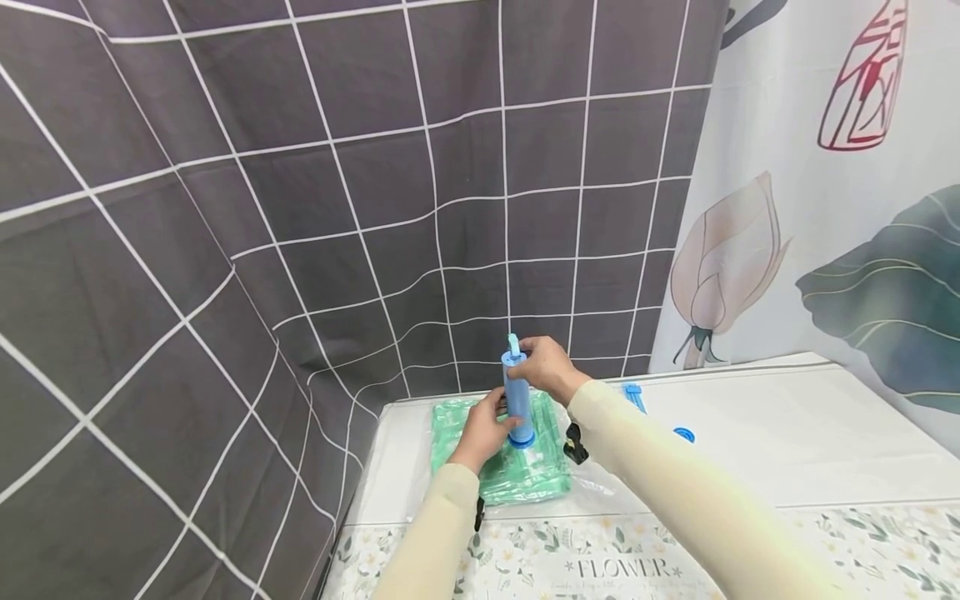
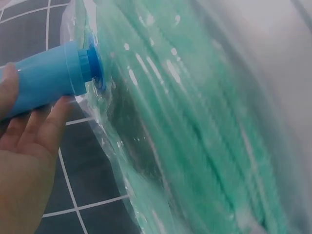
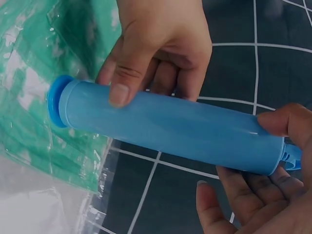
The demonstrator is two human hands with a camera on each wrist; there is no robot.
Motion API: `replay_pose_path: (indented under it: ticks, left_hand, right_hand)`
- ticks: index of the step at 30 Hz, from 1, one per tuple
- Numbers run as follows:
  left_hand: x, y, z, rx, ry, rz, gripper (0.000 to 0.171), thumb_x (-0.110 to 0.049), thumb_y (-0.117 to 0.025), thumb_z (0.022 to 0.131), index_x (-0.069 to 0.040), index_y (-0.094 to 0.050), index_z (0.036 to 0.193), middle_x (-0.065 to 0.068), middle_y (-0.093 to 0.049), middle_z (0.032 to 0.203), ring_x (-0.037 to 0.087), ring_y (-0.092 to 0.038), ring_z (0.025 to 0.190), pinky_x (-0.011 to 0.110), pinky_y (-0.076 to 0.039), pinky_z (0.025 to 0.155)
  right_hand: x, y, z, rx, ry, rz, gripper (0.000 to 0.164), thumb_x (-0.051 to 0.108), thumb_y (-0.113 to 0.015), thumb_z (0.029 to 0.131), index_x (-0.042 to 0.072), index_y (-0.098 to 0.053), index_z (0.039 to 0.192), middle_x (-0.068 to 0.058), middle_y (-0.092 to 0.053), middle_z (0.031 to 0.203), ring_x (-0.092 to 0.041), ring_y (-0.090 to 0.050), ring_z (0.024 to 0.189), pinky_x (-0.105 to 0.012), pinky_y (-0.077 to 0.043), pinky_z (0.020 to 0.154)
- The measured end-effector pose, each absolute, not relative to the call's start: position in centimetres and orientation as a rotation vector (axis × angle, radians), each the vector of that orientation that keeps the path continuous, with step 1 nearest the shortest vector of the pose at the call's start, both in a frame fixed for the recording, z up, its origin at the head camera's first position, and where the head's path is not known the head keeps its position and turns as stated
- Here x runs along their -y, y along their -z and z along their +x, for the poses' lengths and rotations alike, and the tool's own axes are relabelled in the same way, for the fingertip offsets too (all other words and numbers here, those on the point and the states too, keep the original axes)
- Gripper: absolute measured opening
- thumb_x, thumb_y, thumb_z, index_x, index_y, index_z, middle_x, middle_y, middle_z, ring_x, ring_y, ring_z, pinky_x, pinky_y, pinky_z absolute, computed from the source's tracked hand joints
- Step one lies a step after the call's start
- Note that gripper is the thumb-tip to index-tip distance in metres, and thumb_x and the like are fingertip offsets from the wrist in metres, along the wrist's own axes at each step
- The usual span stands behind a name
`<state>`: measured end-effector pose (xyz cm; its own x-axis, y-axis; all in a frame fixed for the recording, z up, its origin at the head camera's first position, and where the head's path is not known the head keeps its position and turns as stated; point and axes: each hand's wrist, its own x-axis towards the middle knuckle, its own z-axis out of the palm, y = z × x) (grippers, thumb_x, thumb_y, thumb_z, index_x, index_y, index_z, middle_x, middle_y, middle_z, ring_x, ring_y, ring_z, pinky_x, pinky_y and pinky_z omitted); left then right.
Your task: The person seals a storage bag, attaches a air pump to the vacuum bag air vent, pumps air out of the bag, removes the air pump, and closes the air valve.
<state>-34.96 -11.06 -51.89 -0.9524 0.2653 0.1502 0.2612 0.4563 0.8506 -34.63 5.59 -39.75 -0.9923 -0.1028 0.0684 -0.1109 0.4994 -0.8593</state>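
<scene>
A blue hand pump (image 1: 519, 406) stands nearly upright over a clear plastic bag (image 1: 525, 485) packed with something green. Its blue base flange (image 2: 97, 66) meets the bag's upper face. My left hand (image 1: 483, 432) grips the lower part of the barrel, thumb on one side and fingers on the other. Up at the top end, the thumb and fingers of my right hand (image 1: 546, 367) hold the barrel just below the light-blue handle (image 3: 293, 157). Seen from the right wrist, the barrel (image 3: 170, 127) lies between both hands.
To the right on the white tabletop (image 1: 772, 425) lie a blue strip-like piece (image 1: 633, 397) and a small blue looped piece (image 1: 684, 434). A floral mat (image 1: 622, 575) runs along the near edge. Dark grid-patterned cloth (image 1: 465, 167) hangs behind and to the left.
</scene>
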Motion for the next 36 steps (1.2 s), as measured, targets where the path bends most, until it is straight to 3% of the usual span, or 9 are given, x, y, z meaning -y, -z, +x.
replay_pose_path:
  ticks: [7,13,19,27,31,36]
  left_hand:
    - [10.6,52.1,-34.8,-2.769,-1.569,0.379,0.065,-0.015,-0.085,0.104,-0.002,-0.056,0.161,0.023,-0.073,0.151,0.041,-0.073,0.140,0.056,-0.064,0.116]
    - [10.1,52.4,-34.5,-2.848,-1.546,0.326,0.053,-0.022,-0.091,0.100,-0.009,-0.065,0.144,0.016,-0.078,0.137,0.034,-0.077,0.128,0.051,-0.069,0.106]
    - [9.9,52.7,-34.8,-2.918,-1.513,0.320,0.047,-0.027,-0.095,0.097,-0.013,-0.064,0.130,0.012,-0.078,0.127,0.028,-0.077,0.118,0.044,-0.070,0.097]
    - [13.8,52.1,-34.8,-2.986,-1.381,0.426,0.064,-0.023,-0.094,0.096,-0.004,-0.064,0.148,0.021,-0.077,0.141,0.042,-0.076,0.129,0.057,-0.065,0.112]
    - [17.2,51.9,-34.5,-3.128,-1.161,0.293,0.066,-0.025,-0.091,0.097,-0.002,-0.063,0.153,0.025,-0.075,0.146,0.048,-0.072,0.136,0.063,-0.059,0.119]
    - [19.8,52.2,-34.2,-3.135,-0.975,0.175,0.073,-0.027,-0.090,0.098,0.000,-0.060,0.158,0.028,-0.071,0.153,0.050,-0.066,0.146,0.063,-0.053,0.127]
  right_hand:
    - [-5.5,42.9,-34.6,2.641,-1.723,0.215,0.068,0.010,-0.079,0.101,-0.007,-0.051,0.161,-0.033,-0.066,0.156,-0.049,-0.065,0.146,-0.062,-0.056,0.125]
    - [-5.4,45.2,-34.6,2.653,-1.720,0.141,0.067,0.014,-0.082,0.102,-0.005,-0.052,0.158,-0.032,-0.067,0.151,-0.049,-0.068,0.142,-0.064,-0.057,0.122]
    - [-5.3,45.7,-34.8,2.664,-1.661,0.112,0.070,0.015,-0.084,0.100,-0.002,-0.052,0.160,-0.030,-0.068,0.152,-0.047,-0.068,0.141,-0.062,-0.059,0.120]
    - [-5.1,45.9,-34.5,2.615,-1.703,0.135,0.069,0.015,-0.083,0.102,0.000,-0.053,0.162,-0.029,-0.068,0.154,-0.048,-0.067,0.143,-0.065,-0.058,0.121]
    - [-5.2,46.1,-34.6,2.608,-1.734,0.148,0.071,0.017,-0.082,0.104,0.001,-0.050,0.165,-0.030,-0.064,0.159,-0.050,-0.064,0.148,-0.066,-0.056,0.123]
    - [-5.5,45.3,-34.8,2.572,-1.748,0.174,0.070,0.019,-0.079,0.106,0.002,-0.048,0.167,-0.030,-0.061,0.163,-0.049,-0.062,0.152,-0.066,-0.053,0.127]
